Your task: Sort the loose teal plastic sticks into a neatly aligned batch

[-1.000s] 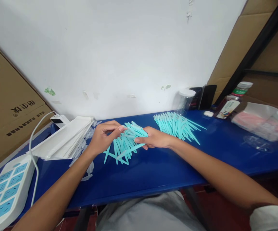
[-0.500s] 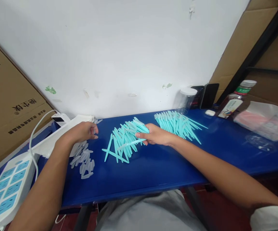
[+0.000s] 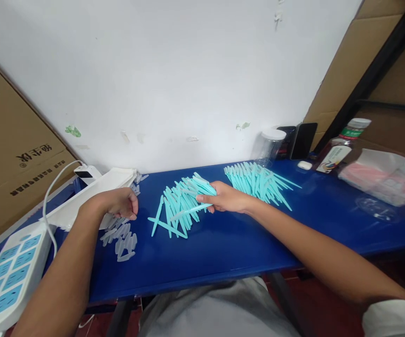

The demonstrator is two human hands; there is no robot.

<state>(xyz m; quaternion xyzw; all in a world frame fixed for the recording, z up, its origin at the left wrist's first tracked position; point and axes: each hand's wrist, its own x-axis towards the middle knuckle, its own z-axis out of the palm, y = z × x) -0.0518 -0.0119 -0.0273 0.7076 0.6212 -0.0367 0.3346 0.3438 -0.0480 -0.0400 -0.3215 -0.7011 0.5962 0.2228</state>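
Observation:
My right hand (image 3: 223,196) is closed on several thin teal eyebrow razors. One held razor (image 3: 195,209) points left under my thumb, its pale tip outward. Below and left of that hand lies a loose heap of teal razors (image 3: 179,196), a few crossed at its left edge. My left hand (image 3: 125,204) hovers at the upper end of a scatter of clear plastic caps (image 3: 125,243). Its fingers are curled down and together, so what they hold, if anything, is hidden.
A second pile of razors (image 3: 258,182) fans out behind my right forearm. At left are a white tray (image 3: 90,201), a power strip (image 3: 9,276) and its cable. A clear jar (image 3: 272,145), a bottle (image 3: 343,145) and a bagged pink item (image 3: 374,178) stand at right.
My left hand has dropped slightly left and down toward the caps, and its fingers have curled closed. My right hand has stayed in place with the razors.

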